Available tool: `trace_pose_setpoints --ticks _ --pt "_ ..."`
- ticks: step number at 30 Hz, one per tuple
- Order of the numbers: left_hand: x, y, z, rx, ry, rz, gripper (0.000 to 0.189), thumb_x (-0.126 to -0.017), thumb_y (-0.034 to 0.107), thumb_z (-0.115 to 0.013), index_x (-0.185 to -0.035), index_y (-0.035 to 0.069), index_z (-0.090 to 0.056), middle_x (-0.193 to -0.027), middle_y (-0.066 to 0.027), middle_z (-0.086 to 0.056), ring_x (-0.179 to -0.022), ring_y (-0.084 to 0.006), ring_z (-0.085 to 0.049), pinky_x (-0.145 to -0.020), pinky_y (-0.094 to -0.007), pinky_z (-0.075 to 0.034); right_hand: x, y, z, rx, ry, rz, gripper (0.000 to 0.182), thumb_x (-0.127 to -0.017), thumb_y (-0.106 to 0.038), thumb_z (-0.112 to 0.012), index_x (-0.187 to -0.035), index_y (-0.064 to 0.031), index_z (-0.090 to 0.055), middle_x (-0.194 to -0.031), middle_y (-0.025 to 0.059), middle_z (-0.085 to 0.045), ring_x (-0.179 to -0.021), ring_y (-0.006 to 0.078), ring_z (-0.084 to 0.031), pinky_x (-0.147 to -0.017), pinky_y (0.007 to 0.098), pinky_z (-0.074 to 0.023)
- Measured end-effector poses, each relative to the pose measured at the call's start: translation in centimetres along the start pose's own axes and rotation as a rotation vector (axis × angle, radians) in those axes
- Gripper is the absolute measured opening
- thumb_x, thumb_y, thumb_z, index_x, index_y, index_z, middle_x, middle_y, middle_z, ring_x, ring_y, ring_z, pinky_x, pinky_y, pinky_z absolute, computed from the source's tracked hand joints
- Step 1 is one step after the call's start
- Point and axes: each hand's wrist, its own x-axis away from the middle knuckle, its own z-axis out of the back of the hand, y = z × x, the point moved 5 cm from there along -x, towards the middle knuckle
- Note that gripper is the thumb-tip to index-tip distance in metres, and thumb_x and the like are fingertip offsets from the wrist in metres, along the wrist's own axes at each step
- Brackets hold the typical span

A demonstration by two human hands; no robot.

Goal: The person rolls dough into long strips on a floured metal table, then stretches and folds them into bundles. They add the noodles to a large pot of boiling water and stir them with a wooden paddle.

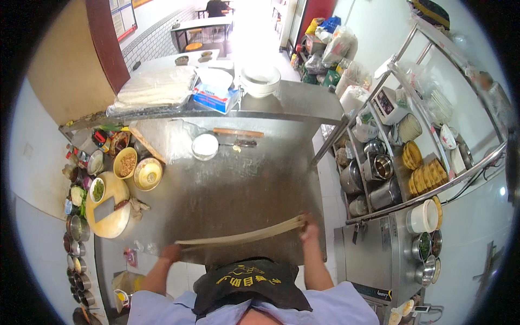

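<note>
A long band of noodle dough is stretched between my two hands over the near part of the steel worktable. Its left end is gripped in my left hand, at the table's front edge. My right hand grips the other end, higher in the picture and near the table's right side. The band sags slightly in the middle and looks blurred. Whether it touches the tabletop I cannot tell. The fingers of both hands are partly hidden by blur.
On the left, a cleaver lies on a round chopping board. A bowl of white flour, a rolling pin and a knife lie at the back. Stacked bowls stand on the raised shelf. A metal rack stands right.
</note>
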Motion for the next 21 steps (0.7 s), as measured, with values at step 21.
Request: trace_pose_setpoints --ticks 21 --pt "6.1 26.4 20.7 0.831 0.168 -0.728 0.039 -0.092 0.032 -0.063 -0.120 0.004 -0.063 -0.108 -0.0088 -0.066 -0.084 -0.0226 -0.067 -0.079 -0.0367 -0.053 12.1 11.9 -14.1 0.688 -0.546 -0.304 0.041 -0.106 -0.029 -0.041 -0.137 -0.0055 -0.051 -0.137 0.0074 -0.054 -0.125 0.0271 -0.053 -0.090 0.0414 -0.0566"
